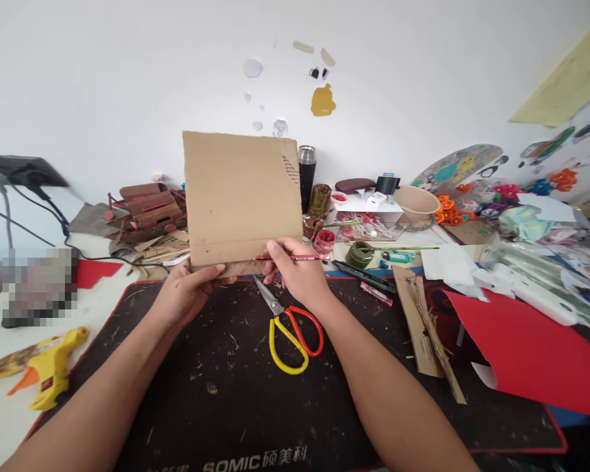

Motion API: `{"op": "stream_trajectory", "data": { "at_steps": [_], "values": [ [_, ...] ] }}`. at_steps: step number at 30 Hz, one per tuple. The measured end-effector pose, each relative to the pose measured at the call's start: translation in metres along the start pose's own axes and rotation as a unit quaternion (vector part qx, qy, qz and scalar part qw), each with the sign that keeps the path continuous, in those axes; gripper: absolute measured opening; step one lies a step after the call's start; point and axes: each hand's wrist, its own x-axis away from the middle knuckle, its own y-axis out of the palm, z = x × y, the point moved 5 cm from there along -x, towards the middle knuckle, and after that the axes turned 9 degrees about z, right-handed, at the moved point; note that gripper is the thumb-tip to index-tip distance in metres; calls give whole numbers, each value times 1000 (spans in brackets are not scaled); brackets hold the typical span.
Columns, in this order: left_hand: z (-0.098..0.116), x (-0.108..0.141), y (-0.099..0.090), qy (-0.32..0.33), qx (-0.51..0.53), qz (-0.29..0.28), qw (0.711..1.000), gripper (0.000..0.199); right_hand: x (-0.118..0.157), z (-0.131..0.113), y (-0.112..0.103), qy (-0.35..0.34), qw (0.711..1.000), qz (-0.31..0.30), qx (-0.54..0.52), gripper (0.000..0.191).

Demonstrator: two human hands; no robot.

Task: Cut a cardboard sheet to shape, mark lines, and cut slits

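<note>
A square brown cardboard sheet (240,196) stands nearly upright above the dark mat, its upper right corner torn to show corrugation. My left hand (189,288) grips its lower left edge, thumb in front. At the lower right edge, my right hand (292,269) is closed round a thin red pencil (305,258) and touches the board. A narrow strip (240,267) runs along the sheet's bottom edge. Scissors (288,328) with one yellow and one red handle lie on the mat just below my right hand, blades pointing up and left.
A yellow glue gun (56,367) lies at the left. Cardboard strips and sticks (425,328) rest on the mat's right, beside red paper (531,347). Behind stand a black thermos (307,177), paint jars (325,240), a beige bowl (417,202) and a brown cardboard model (150,210).
</note>
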Motion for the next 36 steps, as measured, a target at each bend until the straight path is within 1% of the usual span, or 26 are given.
{"op": "stream_trajectory", "data": {
  "at_steps": [8, 13, 18, 23, 31, 36],
  "values": [
    [1, 0, 0, -5, 5, -7, 1000, 74, 2, -3, 0, -3, 1000, 1, 10, 39],
    [3, 2, 2, -3, 5, -6, 1000, 71, 2, -4, 0, 1, 1000, -5, 24, 38],
    [3, 1, 2, 0, 7, 0, 1000, 72, 1, -2, 0, 7, 1000, -2, 11, 41],
    [2, 1, 0, -3, 6, 3, 1000, 68, 1, -2, 0, 2, 1000, 5, -13, 41],
    [2, 1, 0, -2, -2, 5, 1000, 70, 2, -3, 0, 5, 1000, 1, 2, 42],
    [1, 2, 0, -3, -1, 2, 1000, 67, 1, -3, 1, -3, 1000, -1, 0, 40]
  ]
}}
